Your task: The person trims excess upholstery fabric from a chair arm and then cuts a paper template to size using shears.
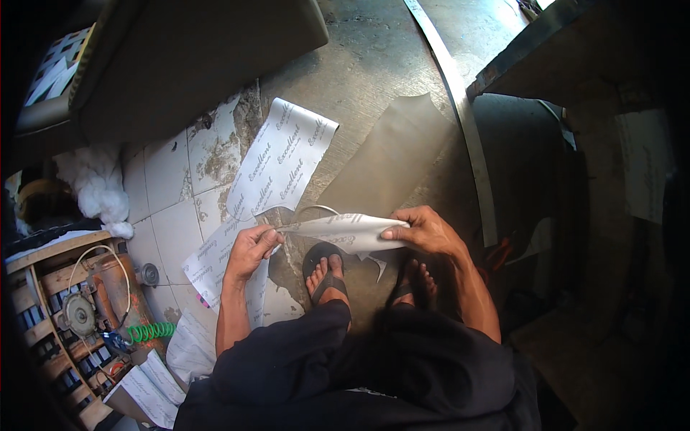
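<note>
Between my two hands a narrow piece of synthetic leather [343,231] is stretched out above my feet, its white printed backing facing up. My left hand [251,251] pinches its left tip with thumb and fingers. At the wider right end, my right hand [425,230] grips it, thumb on top and fingers underneath. A larger white-backed sheet [284,154] lies on the floor beyond my left hand. Beside that, farther off, rests a grey-brown sheet [402,147] with its plain face up. More printed sheets [223,262] lie under and around my left forearm.
A large upholstered piece [194,50] stands at the far left. White stuffing [100,188], a slatted wooden frame [54,316], a rusty tank [122,284] and a green coiled hose [152,331] are to the left. A long flat strip [463,122] crosses the floor beside a dark table [553,47].
</note>
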A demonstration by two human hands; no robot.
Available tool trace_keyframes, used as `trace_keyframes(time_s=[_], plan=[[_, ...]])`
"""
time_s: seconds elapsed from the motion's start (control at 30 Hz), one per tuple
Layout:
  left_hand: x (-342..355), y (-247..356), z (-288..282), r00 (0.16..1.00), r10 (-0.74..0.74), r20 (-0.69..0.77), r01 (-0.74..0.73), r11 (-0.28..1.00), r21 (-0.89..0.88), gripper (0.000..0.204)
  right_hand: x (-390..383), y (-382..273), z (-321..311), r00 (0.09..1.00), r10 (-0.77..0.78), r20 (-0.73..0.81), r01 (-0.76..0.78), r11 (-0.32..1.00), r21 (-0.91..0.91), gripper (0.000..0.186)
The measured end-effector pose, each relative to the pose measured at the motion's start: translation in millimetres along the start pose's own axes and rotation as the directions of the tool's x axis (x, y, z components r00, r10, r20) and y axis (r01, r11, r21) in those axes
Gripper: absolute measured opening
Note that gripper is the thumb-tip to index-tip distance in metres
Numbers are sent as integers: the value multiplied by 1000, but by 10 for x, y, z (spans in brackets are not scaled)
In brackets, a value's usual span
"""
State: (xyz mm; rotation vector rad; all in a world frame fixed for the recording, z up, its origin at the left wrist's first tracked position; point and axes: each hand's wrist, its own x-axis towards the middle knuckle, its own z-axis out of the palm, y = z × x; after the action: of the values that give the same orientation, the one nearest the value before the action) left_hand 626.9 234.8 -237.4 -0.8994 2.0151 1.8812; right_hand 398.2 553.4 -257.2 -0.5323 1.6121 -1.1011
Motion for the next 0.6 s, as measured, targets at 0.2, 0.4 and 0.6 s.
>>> trace_keyframes(time_s=[0.2,0.4,0.6], plan=[[582,414,324,462,821,-337,-120,434,893,25,-18,513,-126,937,88,-339,105,852,513,30],[864,130,1185,897,405,-177,-265,814,518,32,-445,1415,-135,640,296,-709,-10,926,377,51],[800,-277,1783,936,304,174,-346,883,318,63,-608,931,168,851,165,-499,64,910,409,61]])
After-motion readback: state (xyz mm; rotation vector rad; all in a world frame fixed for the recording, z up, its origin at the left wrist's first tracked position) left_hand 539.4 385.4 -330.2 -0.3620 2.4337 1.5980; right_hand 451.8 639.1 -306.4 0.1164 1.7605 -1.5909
